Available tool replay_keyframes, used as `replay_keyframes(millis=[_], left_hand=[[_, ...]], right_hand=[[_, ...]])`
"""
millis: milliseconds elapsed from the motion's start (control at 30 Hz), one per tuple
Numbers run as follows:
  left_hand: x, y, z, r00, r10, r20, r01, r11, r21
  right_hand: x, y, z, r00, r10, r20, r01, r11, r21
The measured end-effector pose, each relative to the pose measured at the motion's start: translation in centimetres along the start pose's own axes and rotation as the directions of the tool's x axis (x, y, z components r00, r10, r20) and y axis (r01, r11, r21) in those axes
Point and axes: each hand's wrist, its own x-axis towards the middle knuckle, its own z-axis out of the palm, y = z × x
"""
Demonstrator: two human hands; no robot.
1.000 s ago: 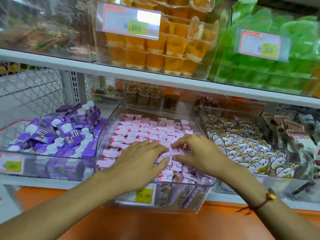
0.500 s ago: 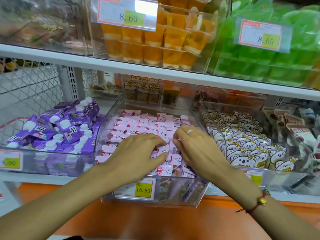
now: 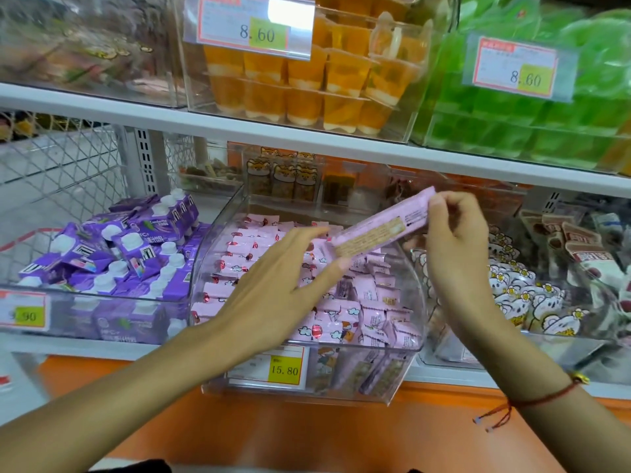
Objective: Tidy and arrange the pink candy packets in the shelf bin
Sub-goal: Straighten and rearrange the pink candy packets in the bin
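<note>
Head view: shop shelf (image 3: 307, 138) carried clear bins; orange ledge below. Clear bin (image 3: 403, 377) held rows of pink packets (image 3: 372, 312). Half second before, both hands lay flat on packets; now long pink packet (image 3: 379, 228) was lifted above bin, tilted. Right hand (image 3: 457, 240) pinched upper end; left hand (image 3: 280, 285) pinched lower end.

pink candy packets (image 3: 286, 268), purple cartons (image 3: 112, 254), orange jelly cups (image 3: 307, 80)

Price tags legible, three readings.
Orange-cup bin tag (image 3: 248, 27), 12 o'clock: "8.60"; green bin tag (image 3: 516, 68), 2 o'clock: "8.60"; pink-packet bin tag (image 3: 269, 368), 6 o'clock: "15.80".
</note>
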Motion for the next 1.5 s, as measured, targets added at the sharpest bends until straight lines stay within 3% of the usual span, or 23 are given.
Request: replay_keyframes(millis=[67, 133, 233, 300, 333, 400, 433, 500, 600, 733, 800, 867, 900, 967, 1033, 1133, 1200, 1267, 1333, 1400, 1500], left_hand=[[-0.2, 0.7, 0.0, 0.997, 0.025, -0.069, -0.035, 0.989, -0.147], [-0.2, 1.1, -0.1, 0.985, 0.11, -0.133, -0.127, 0.984, -0.126], [0.0, 1.1, -0.4, 0.963, 0.161, -0.215, -0.188, 0.975, -0.114], [0.4, 1.0, -0.8, 0.976, 0.016, -0.217, -0.083, 0.95, -0.301], [0.6, 1.0, -1.1, 0.979, -0.114, -0.171, 0.021, 0.883, -0.469], [0.9, 1.0, -1.3, 0.937, -0.348, 0.015, 0.242, 0.62, -0.747], [1.0, 1.0, -1.3, 0.902, -0.421, 0.095, 0.319, 0.503, -0.803], [1.0, 1.0, -1.1, 0.853, -0.492, 0.175, 0.398, 0.396, -0.828], [1.2, 1.0, -1.0, 0.841, -0.511, 0.176, 0.433, 0.442, -0.786], [1.6, 1.3, -1.7, 0.845, -0.487, 0.223, 0.461, 0.448, -0.766], [1.4, 1.5, -1.7, 0.882, -0.443, 0.163, 0.414, 0.56, -0.718], [0.9, 1.6, -1.7, 0.933, -0.357, 0.048, 0.298, 0.69, -0.659], [0.7, 1.6, -1.8, 0.952, -0.304, -0.019, 0.226, 0.746, -0.626], [0.5, 1.6, -1.9, 0.972, -0.175, -0.156, 0.079, 0.87, -0.487], [0.4, 1.9, -1.8, 0.977, -0.061, -0.203, -0.008, 0.945, -0.327], [0.4, 2.2, -1.3, 0.977, 0.014, -0.215, -0.081, 0.948, -0.307], [0.8, 1.6, -1.2, 0.981, 0.011, -0.192, -0.075, 0.94, -0.332], [0.9, 0.6, -1.2, 0.993, -0.023, -0.116, -0.01, 0.961, -0.275], [0.6, -0.6, -1.1, 1.0, -0.019, -0.021, 0.019, 1.0, -0.002], [0.1, -1.4, -1.0, 0.994, 0.003, 0.108, -0.035, 0.955, 0.294], [-0.2, -1.8, -0.9, 0.971, -0.026, 0.236, -0.077, 0.905, 0.418]], right_hand=[[-0.4, 0.3, 0.2, 0.96, 0.256, 0.118, -0.269, 0.957, 0.112], [-0.7, 0.6, 0.3, 0.898, 0.378, 0.224, -0.422, 0.884, 0.201], [-0.9, 0.5, 0.2, 0.839, 0.439, 0.321, -0.528, 0.799, 0.287], [-0.7, 0.7, -0.1, 0.828, 0.456, 0.327, -0.538, 0.81, 0.233], [-0.5, 0.8, -0.2, 0.838, 0.442, 0.319, -0.508, 0.846, 0.162], [-0.4, 0.7, -0.4, 0.874, 0.349, 0.338, -0.393, 0.917, 0.071], [-0.5, 0.5, -0.5, 0.875, 0.286, 0.39, -0.336, 0.94, 0.065], [-1.0, 0.1, -0.5, 0.84, 0.175, 0.513, -0.242, 0.968, 0.067], [-1.7, -0.1, -0.3, 0.851, 0.071, 0.521, -0.137, 0.987, 0.089], [-1.4, 0.3, -0.3, 0.861, 0.162, 0.483, -0.245, 0.963, 0.114], [-1.2, 0.6, -0.4, 0.843, 0.218, 0.492, -0.326, 0.934, 0.144], [-1.0, 0.6, -0.6, 0.847, 0.218, 0.485, -0.31, 0.943, 0.119], [-0.9, 0.5, -0.8, 0.863, 0.185, 0.47, -0.245, 0.967, 0.068], [-1.0, 0.1, -1.2, 0.894, 0.03, 0.448, 0.032, 0.991, -0.13], [-1.2, -0.3, -1.3, 0.829, -0.168, 0.533, 0.343, 0.906, -0.249], [-1.7, -0.4, -0.8, 0.724, -0.313, 0.614, 0.507, 0.846, -0.166], [-1.6, 0.0, -0.5, 0.759, -0.348, 0.55, 0.508, 0.845, -0.167], [-1.1, 0.4, -0.5, 0.847, -0.312, 0.429, 0.404, 0.904, -0.138], [-0.7, 1.0, -0.6, 0.898, -0.231, 0.374, 0.269, 0.962, -0.052], [-0.7, 1.7, -0.6, 0.898, -0.157, 0.411, 0.21, 0.974, -0.085], [-1.0, 2.4, -0.3, 0.844, -0.071, 0.532, 0.226, 0.946, -0.232]])
